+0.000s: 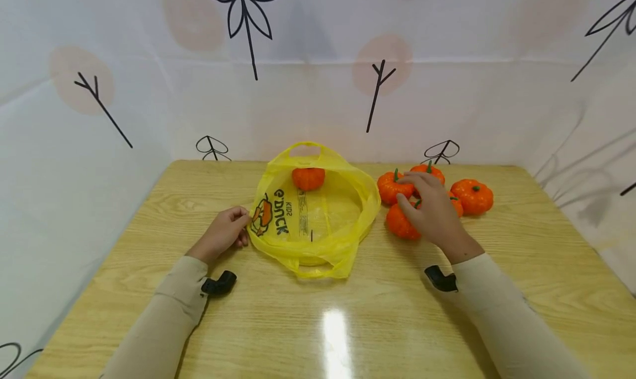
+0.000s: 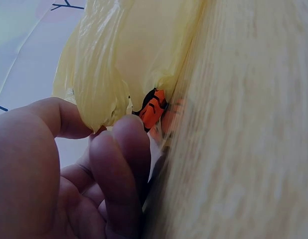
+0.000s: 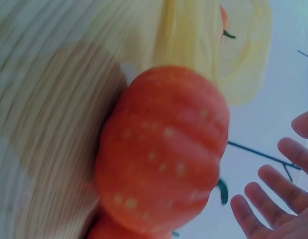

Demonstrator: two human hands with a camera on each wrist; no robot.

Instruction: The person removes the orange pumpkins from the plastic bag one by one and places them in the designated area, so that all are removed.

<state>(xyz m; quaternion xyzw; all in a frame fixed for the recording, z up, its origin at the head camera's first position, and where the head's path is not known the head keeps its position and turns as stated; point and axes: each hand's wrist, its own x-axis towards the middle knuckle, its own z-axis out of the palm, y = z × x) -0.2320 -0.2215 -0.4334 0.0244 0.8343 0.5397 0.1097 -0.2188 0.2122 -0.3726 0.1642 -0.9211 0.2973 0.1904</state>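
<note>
A yellow plastic bag (image 1: 328, 257) with a duck print lies with its mouth spread wide, and one small orange pumpkin (image 1: 308, 179) is inside it. At its left edge my left hand (image 1: 226, 230) pinches the thin plastic between thumb and fingers, as the bag's gathered rim (image 2: 101, 99) shows in the left wrist view. My right hand (image 1: 433, 212) hovers over a cluster of pumpkins to the right of the bag, fingers spread and holding nothing. The nearest pumpkin (image 1: 401, 224) is right below its thumb; this pumpkin (image 3: 164, 149) fills the middle of the right wrist view.
Beside the front pumpkin stand several others, among them a left one (image 1: 393, 188), a back one (image 1: 431, 172) and a right one (image 1: 473, 197). All are on the wooden table (image 1: 278, 324). A patterned white cloth (image 1: 308, 103) hangs behind the table's back edge.
</note>
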